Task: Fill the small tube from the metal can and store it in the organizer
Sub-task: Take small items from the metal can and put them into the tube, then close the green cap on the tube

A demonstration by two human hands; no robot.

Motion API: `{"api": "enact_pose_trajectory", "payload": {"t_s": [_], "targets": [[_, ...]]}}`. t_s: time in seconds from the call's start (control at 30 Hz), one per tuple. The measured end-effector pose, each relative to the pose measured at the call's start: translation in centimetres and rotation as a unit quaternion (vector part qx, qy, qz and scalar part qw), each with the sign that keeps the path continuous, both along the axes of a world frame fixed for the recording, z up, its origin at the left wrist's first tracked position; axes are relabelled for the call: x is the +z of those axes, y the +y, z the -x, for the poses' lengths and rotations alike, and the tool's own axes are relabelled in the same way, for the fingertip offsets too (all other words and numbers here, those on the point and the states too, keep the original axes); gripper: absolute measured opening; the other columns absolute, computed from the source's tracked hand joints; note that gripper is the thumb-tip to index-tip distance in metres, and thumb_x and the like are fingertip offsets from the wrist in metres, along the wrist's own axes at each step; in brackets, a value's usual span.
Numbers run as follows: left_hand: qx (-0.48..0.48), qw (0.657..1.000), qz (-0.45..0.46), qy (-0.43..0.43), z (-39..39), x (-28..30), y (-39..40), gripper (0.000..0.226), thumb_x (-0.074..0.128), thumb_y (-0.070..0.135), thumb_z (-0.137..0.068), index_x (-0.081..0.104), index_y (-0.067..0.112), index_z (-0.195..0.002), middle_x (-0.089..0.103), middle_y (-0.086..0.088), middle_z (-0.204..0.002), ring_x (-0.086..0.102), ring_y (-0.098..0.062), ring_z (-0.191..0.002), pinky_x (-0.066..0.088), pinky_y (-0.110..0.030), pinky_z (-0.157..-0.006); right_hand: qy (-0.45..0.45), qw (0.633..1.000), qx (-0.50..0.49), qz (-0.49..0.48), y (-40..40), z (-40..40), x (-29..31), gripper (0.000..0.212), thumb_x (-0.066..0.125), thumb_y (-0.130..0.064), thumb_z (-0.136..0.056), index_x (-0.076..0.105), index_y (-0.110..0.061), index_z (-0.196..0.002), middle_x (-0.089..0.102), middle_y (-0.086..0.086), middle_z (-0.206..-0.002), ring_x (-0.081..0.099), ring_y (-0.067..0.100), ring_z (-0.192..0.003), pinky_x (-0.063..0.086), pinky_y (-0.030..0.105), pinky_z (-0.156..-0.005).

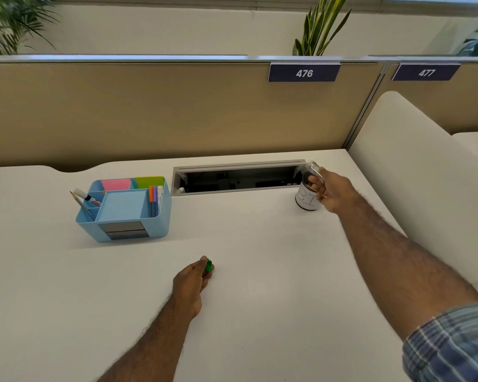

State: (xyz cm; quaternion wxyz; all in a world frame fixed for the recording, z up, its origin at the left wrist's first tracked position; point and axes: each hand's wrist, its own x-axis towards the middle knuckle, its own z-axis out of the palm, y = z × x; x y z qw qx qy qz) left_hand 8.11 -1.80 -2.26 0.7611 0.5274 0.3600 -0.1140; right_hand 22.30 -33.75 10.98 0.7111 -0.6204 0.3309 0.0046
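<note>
A metal can (307,198) with a white paper label stands at the far right of the white desk. My right hand (332,188) reaches over it and holds a small clear tube (314,169), tilted above the can's open top. My left hand (193,279) rests on the desk near the middle, fingers closed around a small green cap (209,266). The light blue organizer (122,213) stands at the left, well apart from both hands. It holds a pencil, a marker, coloured pens and sticky notes; its large middle compartment looks empty.
An open cable tray slot (238,177) runs along the desk's back edge between organizer and can. A tan partition (177,111) stands behind the desk, and a white rounded divider (414,166) borders the right side.
</note>
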Motion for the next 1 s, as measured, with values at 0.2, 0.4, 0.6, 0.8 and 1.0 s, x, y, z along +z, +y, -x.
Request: {"api": "enact_pose_trajectory", "payload": {"t_s": [0.2, 0.4, 0.6, 0.8, 1.0], "targets": [[0.003, 1.000, -0.002, -0.008, 0.0, -0.2, -0.2, 0.031, 0.065, 0.022, -0.089, 0.065, 0.003, -0.114, 0.067, -0.013, -0.109, 0.062, -0.015, -0.083, 0.048, -0.024, -0.071, -0.003, 0.981, 0.040, -0.190, 4.1, 3.5, -2.7, 0.032, 0.050, -0.038, -0.097, 0.067, -0.013, -0.088, 0.067, -0.001, -0.081, 0.051, 0.007, -0.062, 0.034, 0.021, -0.051], [0.014, 1.000, 0.007, -0.012, 0.2, -0.1, -0.3, 0.035, 0.065, 0.019, -0.089, 0.064, 0.002, -0.119, 0.067, -0.013, -0.113, 0.063, -0.018, -0.089, 0.048, -0.031, -0.088, 0.088, 0.962, 0.089, -0.244, 10.0, 9.4, -7.2, 0.026, 0.054, -0.032, -0.096, 0.066, -0.010, -0.088, 0.067, -0.001, -0.066, 0.051, 0.004, -0.049, 0.035, 0.015, -0.041], [0.026, 1.000, 0.008, -0.007, 0.1, -0.2, -0.3, 0.038, 0.069, 0.023, -0.085, 0.065, 0.003, -0.118, 0.068, -0.013, -0.116, 0.065, -0.019, -0.091, 0.049, -0.032, -0.089, 0.170, 0.950, 0.138, -0.224, 15.0, 14.4, -10.5, 0.022, 0.054, -0.028, -0.097, 0.065, -0.009, -0.093, 0.070, 0.002, -0.067, 0.052, 0.005, -0.045, 0.035, 0.015, -0.039], [0.039, 0.999, 0.010, -0.016, 0.2, -0.3, -0.4, 0.035, 0.069, 0.020, -0.085, 0.067, 0.001, -0.114, 0.067, -0.014, -0.117, 0.064, -0.016, -0.087, 0.049, -0.033, -0.091, 0.175, 0.956, 0.168, -0.164, 17.6, 16.5, -11.0, 0.020, 0.056, -0.026, -0.097, 0.065, -0.009, -0.102, 0.069, 0.003, -0.076, 0.051, 0.006, -0.051, 0.037, 0.017, -0.045], [0.044, 0.999, 0.017, -0.021, 0.3, -0.3, -0.4, 0.035, 0.067, 0.015, -0.087, 0.065, 0.000, -0.118, 0.066, -0.017, -0.122, 0.061, -0.019, -0.092, 0.048, -0.032, -0.092, 0.147, 0.964, 0.177, -0.136, 18.8, 16.9, -10.9, 0.019, 0.057, -0.022, -0.097, 0.065, -0.006, -0.103, 0.069, 0.004, -0.080, 0.049, 0.008, -0.056, 0.037, 0.021, -0.049]]}}
